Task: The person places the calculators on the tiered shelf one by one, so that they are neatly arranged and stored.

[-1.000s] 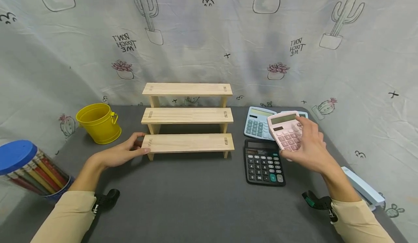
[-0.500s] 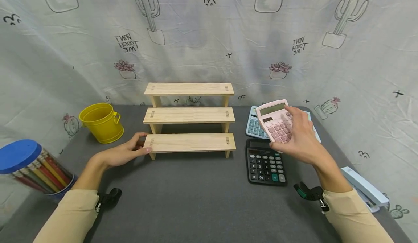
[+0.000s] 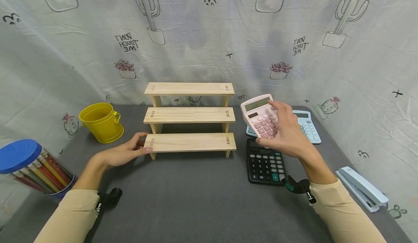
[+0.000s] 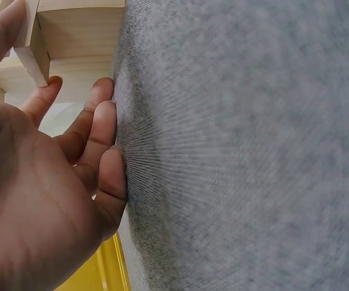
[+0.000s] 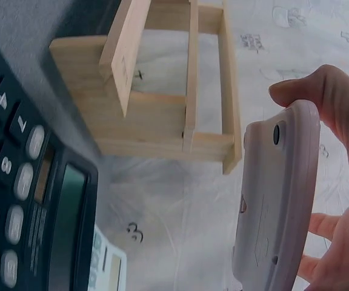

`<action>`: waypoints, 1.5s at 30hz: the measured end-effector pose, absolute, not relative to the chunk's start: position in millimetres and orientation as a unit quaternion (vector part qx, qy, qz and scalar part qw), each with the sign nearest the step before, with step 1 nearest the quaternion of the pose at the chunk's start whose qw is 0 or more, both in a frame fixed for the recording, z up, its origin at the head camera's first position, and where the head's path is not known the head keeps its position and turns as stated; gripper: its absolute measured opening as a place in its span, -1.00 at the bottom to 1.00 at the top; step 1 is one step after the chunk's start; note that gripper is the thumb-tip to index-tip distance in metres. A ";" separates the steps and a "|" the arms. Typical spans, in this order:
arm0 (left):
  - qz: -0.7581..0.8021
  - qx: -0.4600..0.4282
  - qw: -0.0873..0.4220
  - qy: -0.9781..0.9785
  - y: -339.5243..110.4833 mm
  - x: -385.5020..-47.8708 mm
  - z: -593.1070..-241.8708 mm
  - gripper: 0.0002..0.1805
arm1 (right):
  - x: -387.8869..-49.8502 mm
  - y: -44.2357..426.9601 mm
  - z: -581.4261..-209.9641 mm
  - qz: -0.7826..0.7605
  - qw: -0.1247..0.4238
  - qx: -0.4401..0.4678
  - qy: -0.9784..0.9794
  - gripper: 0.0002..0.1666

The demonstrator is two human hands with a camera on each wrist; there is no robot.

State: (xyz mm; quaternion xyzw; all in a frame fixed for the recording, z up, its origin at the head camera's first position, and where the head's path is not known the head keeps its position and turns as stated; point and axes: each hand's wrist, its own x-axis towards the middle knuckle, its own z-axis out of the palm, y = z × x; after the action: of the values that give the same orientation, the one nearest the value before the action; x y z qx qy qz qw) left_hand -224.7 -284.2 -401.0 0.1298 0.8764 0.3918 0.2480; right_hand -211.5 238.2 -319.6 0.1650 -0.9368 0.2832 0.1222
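Note:
The right hand [image 3: 287,130] grips a pink calculator [image 3: 259,116] by its sides, thumb and fingers on opposite edges. It is held tilted above the black calculator [image 3: 265,167] and a light blue one mostly hidden beneath. In the right wrist view the back and edge of the pink calculator [image 5: 274,200] show. A three-tier wooden stand [image 3: 189,116] stands mid-table, its shelves bare. At its left end the left hand [image 3: 119,154] pinches the lowest shelf, thumb on top. In the left wrist view the other fingers [image 4: 105,121] rest along the grey tabletop.
Another light blue calculator [image 3: 308,127] lies behind the right hand. A light blue stapler [image 3: 362,188] sits at the table's right edge. On the left are a yellow bucket [image 3: 102,125] and a blue-lidded jar of pencils [image 3: 49,170]. A printed curtain [image 3: 196,47] hangs behind.
The right hand has lifted the pink calculator and carried it leftward toward the stand, uncovering the right-hand light blue calculator. The left hand keeps its place on the lowest shelf.

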 end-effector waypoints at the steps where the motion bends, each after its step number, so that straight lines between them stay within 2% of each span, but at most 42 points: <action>1: 0.392 0.131 0.248 0.876 -284.0 -225.3 -400.5 -0.14 | -211.9 235.6 -319.2 0.284 0.121 0.166 -0.937 0.42; 28: 0.405 0.129 0.238 0.873 -285.3 -220.0 -403.1 -0.13 | -243.0 170.1 -302.2 0.302 0.111 0.199 -0.926 0.40; 45: 0.411 0.120 0.238 0.872 -281.6 -221.4 -400.0 -0.16 | -263.8 130.0 -298.6 0.334 0.138 0.219 -0.906 0.36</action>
State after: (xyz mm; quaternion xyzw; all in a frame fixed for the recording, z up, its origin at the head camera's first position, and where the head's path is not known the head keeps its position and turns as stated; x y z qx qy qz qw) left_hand -221.4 -281.6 -400.0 0.1197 0.8721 0.4105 0.2377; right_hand -263.8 130.0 -298.6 0.2192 -0.9063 0.3340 0.1378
